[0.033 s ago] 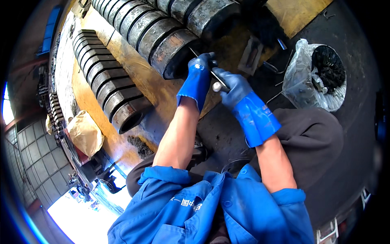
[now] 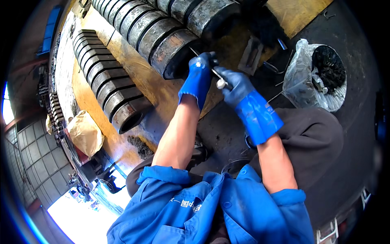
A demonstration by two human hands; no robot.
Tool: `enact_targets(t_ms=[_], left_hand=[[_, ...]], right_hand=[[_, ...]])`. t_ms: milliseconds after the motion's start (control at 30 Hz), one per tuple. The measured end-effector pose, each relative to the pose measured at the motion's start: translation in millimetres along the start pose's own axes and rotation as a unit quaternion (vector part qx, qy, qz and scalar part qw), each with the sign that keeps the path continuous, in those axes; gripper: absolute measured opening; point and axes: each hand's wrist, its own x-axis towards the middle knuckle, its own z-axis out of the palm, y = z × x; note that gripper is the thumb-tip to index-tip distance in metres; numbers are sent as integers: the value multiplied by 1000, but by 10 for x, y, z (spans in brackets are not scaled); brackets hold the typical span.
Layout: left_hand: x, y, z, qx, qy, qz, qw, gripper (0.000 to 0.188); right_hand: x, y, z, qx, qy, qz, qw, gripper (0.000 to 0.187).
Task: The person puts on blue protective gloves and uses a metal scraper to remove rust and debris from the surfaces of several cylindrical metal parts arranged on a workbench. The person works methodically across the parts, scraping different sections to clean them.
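Both hands wear blue rubber gloves. My left hand (image 2: 201, 63) is closed around a thin metal rod (image 2: 217, 74), close beside the open end of a row of dark metal rings (image 2: 174, 49). The rod's thin tip shows beyond the fingers, in front of the end ring; whether it touches the ring I cannot tell. My right hand (image 2: 237, 86) is closed on the rod's near end. A pale, rounded knob (image 2: 220, 84) shows at that hand's fingers. The inside of the end ring is dark and partly hidden by my left hand.
A second ring row (image 2: 109, 81) lies to the left on yellowish boards, and another (image 2: 211, 18) at the top. To the right stands a plastic-lined bag (image 2: 298, 77) of black material. Bent metal rods (image 2: 273, 69) lie near it. Brown paper (image 2: 85, 132) is at far left.
My right hand has shifted slightly down and to the right, turning a little at the wrist. My left hand has barely moved.
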Motion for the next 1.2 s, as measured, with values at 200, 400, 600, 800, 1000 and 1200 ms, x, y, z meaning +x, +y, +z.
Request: enact_targets(t_ms=[200, 400, 600, 800, 1000, 1200], left_hand=[[-101, 70, -5, -17, 4, 51, 999, 24], [792, -58, -245, 63, -36, -20, 997, 26], [772, -110, 74, 91, 31, -3, 995, 15], [789, -376, 77, -1, 42, 14, 999, 14], [1684, -520, -148, 348, -36, 98, 932, 23], [1295, -731, -155, 278, -93, 170, 941, 27]], right_hand=[[93, 45, 20, -73, 14, -24, 997, 53], [1, -191, 215, -84, 39, 9, 996, 48], [104, 153, 104, -20, 49, 44, 998, 50], [32, 188, -83, 77, 5, 24, 997, 45], [199, 478, 183, -16, 60, 47, 997, 36], [4, 632, 141, 65, 105, -3, 992, 40]])
